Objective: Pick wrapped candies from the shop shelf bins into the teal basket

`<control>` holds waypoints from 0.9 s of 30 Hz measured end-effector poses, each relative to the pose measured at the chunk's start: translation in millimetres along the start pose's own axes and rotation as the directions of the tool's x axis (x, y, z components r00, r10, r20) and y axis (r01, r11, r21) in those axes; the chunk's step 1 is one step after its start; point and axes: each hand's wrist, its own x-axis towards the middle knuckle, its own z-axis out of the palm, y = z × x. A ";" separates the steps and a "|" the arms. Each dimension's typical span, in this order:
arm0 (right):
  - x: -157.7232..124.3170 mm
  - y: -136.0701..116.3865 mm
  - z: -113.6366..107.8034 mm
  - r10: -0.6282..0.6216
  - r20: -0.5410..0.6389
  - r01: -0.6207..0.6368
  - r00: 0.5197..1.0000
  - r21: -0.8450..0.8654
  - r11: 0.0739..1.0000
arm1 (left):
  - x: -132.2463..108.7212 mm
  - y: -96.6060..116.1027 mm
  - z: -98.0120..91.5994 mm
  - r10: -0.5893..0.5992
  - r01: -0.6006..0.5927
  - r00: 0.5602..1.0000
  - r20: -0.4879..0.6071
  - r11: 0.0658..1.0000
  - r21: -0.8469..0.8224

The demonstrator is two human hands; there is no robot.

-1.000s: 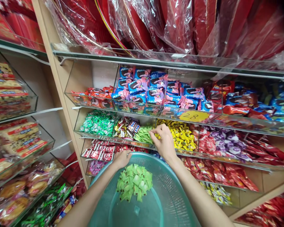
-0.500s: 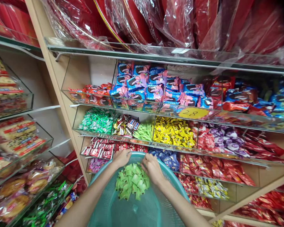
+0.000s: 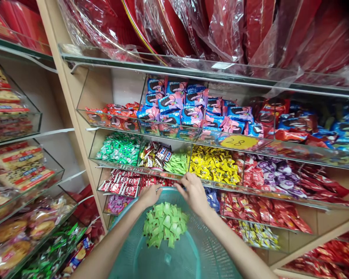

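A teal plastic basket (image 3: 209, 248) is held up against a shelf of sweets. A pile of light-green wrapped candies (image 3: 164, 224) lies in it. My left hand (image 3: 149, 195) is closed on the basket's far rim. My right hand (image 3: 193, 192) hovers over that rim at the clear front lip of the shelf, fingers loosely stretched toward the bin of light-green candies (image 3: 177, 163), with nothing visible in them. The yellow candies (image 3: 213, 166) lie just to the right of that bin.
Clear acrylic bins hold dark-green candies (image 3: 119, 149), mixed chocolates (image 3: 155, 153), blue and pink cookie packs (image 3: 174, 106) and purple and red sweets (image 3: 276, 174). A yellow "28" price tag (image 3: 238, 142) is stuck on one bin front. Red wrapped goods (image 3: 192, 27) fill the top shelf.
My right hand left the bin, came down over the candy pile in the basket, and has now lifted back up to the shelf's front lip. My left hand stayed on the rim.
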 end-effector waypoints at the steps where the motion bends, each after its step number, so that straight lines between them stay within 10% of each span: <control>1: 7.0 3.6 -5.1 0.015 -0.035 -0.016 0.999 -0.013 1.000 | 0.2 -1.0 0.0 0.000 0.000 1.000 -0.002 1.000 -0.004; 15: 34.0 17.7 -2.5 0.039 -0.094 -0.057 0.995 -0.192 0.980 | 6.6 -9.5 1.6 -0.032 0.032 0.999 -0.001 0.999 -0.036; 23: 24.4 4.9 -21.4 0.026 -0.222 -0.011 0.975 0.065 0.998 | 5.6 -5.5 -4.3 -0.021 0.021 1.000 0.007 1.000 0.003; 27: 5.6 -7.3 -19.5 -0.064 -0.052 0.073 0.997 0.180 0.981 | 4.2 -4.3 -4.8 -0.008 0.008 1.000 0.009 1.000 0.009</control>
